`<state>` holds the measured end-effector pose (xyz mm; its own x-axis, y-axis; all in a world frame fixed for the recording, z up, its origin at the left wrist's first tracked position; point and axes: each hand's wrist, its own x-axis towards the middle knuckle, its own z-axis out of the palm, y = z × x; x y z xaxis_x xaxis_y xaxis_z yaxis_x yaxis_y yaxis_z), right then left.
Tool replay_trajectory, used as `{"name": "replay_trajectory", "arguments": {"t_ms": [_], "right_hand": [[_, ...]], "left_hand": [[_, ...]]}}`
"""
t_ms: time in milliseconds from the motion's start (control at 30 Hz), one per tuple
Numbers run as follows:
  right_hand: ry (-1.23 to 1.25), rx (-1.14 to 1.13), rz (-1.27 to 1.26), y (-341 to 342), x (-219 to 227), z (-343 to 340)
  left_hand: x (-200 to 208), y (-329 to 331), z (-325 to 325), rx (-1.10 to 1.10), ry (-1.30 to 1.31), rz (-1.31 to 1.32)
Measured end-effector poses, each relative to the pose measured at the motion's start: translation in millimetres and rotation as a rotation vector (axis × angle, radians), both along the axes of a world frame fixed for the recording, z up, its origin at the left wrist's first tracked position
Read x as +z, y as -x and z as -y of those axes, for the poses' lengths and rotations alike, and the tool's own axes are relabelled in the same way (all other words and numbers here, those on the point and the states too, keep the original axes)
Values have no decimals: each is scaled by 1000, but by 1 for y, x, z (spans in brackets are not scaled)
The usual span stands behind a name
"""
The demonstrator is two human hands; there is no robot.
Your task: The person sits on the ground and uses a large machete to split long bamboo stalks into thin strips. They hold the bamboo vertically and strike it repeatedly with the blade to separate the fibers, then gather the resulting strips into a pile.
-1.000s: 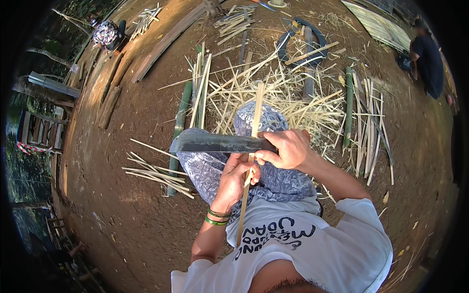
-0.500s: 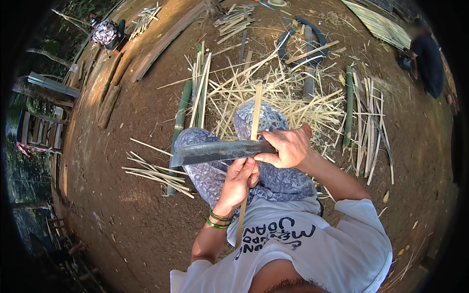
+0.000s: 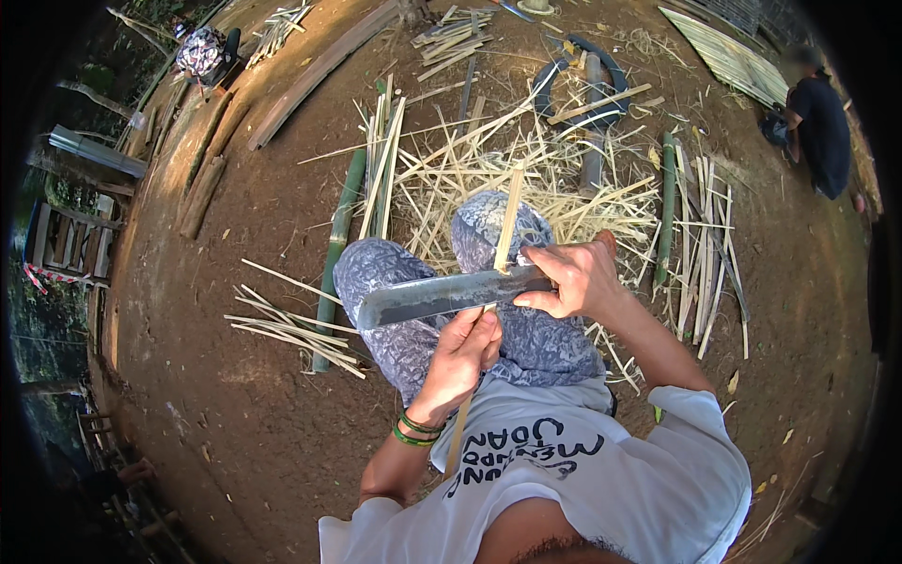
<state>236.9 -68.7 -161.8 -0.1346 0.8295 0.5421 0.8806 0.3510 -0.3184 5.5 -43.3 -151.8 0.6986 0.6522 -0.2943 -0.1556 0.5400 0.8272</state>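
My right hand (image 3: 580, 277) is closed round the grip end of a machete (image 3: 427, 299), whose broad dark blade points left across my lap, above my patterned trousers (image 3: 385, 273). Under the blade, my left hand (image 3: 462, 355) pinches a long pale bamboo strip (image 3: 510, 221). The strip passes beneath the machete near my right hand. Its far end rises in front of my knee, and its near end hangs down against my white shirt. Where blade and strip meet is partly hidden by my right fingers.
Bamboo shavings (image 3: 573, 211) are heaped beyond my knees. Cut strips lie left (image 3: 296, 324) and right (image 3: 705, 254), near green bamboo poles (image 3: 340, 249). Farther off are a black tyre-like ring (image 3: 617, 80), a long plank (image 3: 324, 70), and a person in dark clothes (image 3: 819, 136) at right.
The machete and my right hand have shifted right across the strip. The strip's far end has leaned a little to the right, while my left hand keeps its pinch.
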Motion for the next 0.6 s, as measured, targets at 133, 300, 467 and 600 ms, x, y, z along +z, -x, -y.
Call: {"name": "replay_trajectory", "arguments": {"t_ms": [133, 300, 467, 600], "right_hand": [[37, -46, 107, -15, 6, -1], [116, -142, 187, -25, 3, 0], [61, -74, 227, -33, -7, 2], [478, -710, -158, -98, -6, 13]], "left_hand": [[11, 9, -1, 27, -66, -1], [10, 12, -4, -30, 23, -29], [4, 21, 3, -53, 26, 15], [17, 67, 3, 135, 42, 7]]}}
